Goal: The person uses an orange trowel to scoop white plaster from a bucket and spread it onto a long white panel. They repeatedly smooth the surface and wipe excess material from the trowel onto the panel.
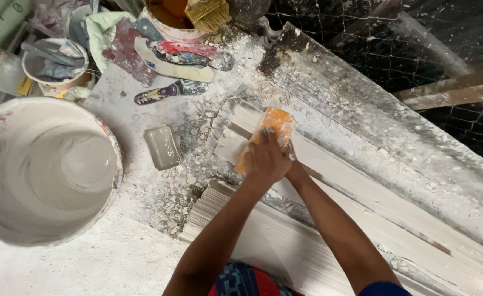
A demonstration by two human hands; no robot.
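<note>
While we press down together, our left hand lies flat over the orange sanding pad on the white moulding strip, and our right hand sits mostly hidden beneath it, probably gripping the pad's near edge. Well to the left stands a large white bucket.

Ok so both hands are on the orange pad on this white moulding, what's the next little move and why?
Probably slide the orange pad further along the grooved white moulding, away from its end. Both the left hand and the right hand press it near the strip's end, and a long stretch of moulding runs on beyond them.
</note>
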